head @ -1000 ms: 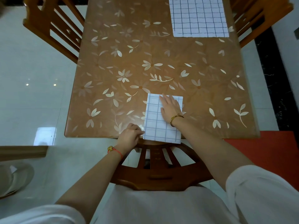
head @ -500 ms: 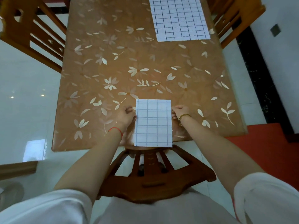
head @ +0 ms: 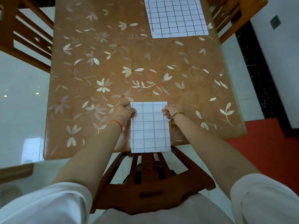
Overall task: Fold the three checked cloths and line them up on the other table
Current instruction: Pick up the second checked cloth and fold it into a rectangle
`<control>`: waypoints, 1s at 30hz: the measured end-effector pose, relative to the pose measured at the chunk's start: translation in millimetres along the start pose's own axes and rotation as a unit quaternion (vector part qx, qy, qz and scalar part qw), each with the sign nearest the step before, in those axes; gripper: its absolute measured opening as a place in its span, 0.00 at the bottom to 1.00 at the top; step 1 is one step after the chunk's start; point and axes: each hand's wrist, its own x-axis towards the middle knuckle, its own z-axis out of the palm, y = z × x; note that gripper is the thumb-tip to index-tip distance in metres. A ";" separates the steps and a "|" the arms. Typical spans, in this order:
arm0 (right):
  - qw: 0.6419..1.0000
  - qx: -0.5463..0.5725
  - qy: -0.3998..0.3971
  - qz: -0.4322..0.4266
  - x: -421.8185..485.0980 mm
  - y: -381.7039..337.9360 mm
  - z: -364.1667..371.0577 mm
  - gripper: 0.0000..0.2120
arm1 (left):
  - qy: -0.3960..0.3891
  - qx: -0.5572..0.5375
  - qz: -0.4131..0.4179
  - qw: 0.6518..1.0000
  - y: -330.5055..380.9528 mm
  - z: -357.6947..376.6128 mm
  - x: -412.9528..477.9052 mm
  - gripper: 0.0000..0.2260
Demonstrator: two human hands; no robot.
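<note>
The floral-covered table point(head: 100, 50) fills the view, with a wooden chair point(head: 153, 193) pushed in at its near edge. A larger checked cloth point(head: 176, 16) lies flat at the far right. A smaller folded checked cloth point(head: 150, 128) sits at the near edge, slightly overhanging it. The left hand point(head: 125, 113) pinches its left side and the right hand point(head: 174, 110) pinches its right side.

This is looking like a home dining room: a table point(head: 97, 46) under a glossy flower-patterned cover is standing among slatted wooden chairs point(head: 153, 188), polished white floor tiles point(head: 21, 102) are reflecting ceiling lights, and a red mat point(head: 267, 151) is lying beside a white wall point(head: 284, 70).
</note>
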 end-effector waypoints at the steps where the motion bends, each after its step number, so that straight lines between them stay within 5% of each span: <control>1: 1.000 0.000 0.001 -0.005 0.4 1.1 0.0 0.03 | 0.003 0.002 -0.006 1.000 1.4 0.1 0.7 0.08; 8: 0.998 0.002 0.015 -0.053 -13.4 -2.2 -6.1 0.07 | 0.022 -0.019 -0.009 1.000 10.6 1.6 2.8 0.07; 19: 0.993 -0.012 -0.052 -0.105 -31.2 -19.5 -5.4 0.18 | -0.085 -0.131 0.094 0.983 27.5 -17.0 -8.3 0.08; 24: 0.988 -0.055 -0.132 -0.053 -37.9 -22.2 -3.9 0.06 | -0.122 -0.169 0.077 0.975 22.3 -29.5 -10.9 0.06; 30: 0.989 -0.028 -0.115 -0.084 -34.1 -13.6 -1.5 0.03 | -0.129 -0.179 0.044 0.974 8.3 -41.4 -9.9 0.12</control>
